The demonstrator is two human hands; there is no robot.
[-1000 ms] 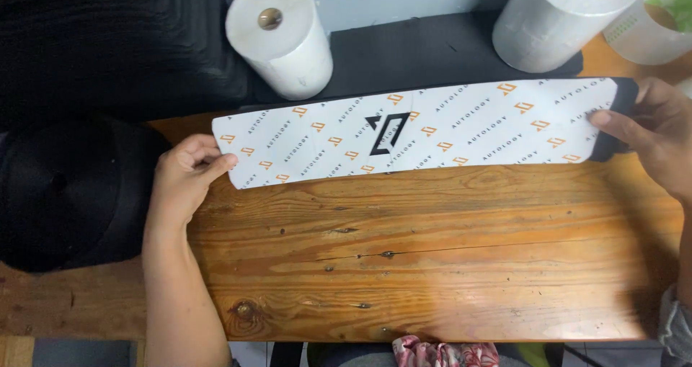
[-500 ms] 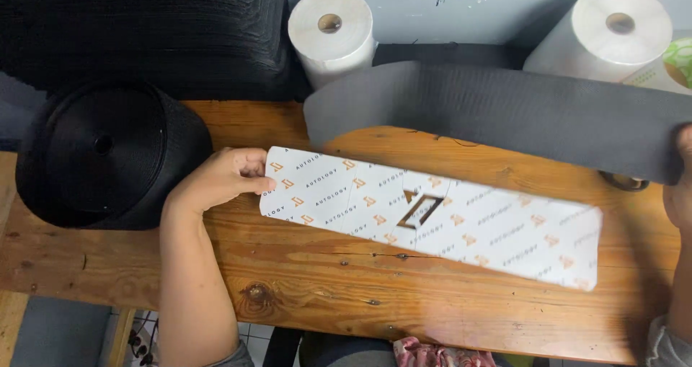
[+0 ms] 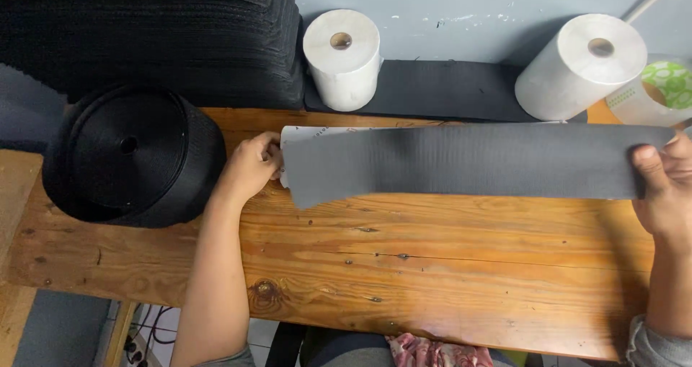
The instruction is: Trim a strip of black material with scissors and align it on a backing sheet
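Head view, the only one: the left hand (image 3: 251, 167) pinches the left end of a white printed paper-like strip (image 3: 317, 132), fingers closed on its edge, strip mostly hidden under a long dark grey textured fabric band (image 3: 468, 159) that lies across the upper part of the varnished wooden plank table (image 3: 447, 266). The right hand (image 3: 667, 187) grips the band's right end, thumb on top, fingers curled under, and the band looks slightly lifted there. Only the white strip's top-left corner peeks out, so the edges are not flush yet. Judgement: to lay the band well, keep both ends taut, square the left corners first, then lower the right end evenly so no wrinkle forms. Nearby: a big black webbing spool (image 3: 130, 154) just left of the left hand, two white paper rolls (image 3: 342, 57) and (image 3: 582, 66) against the wall, a black fabric stack (image 3: 144, 36) behind.
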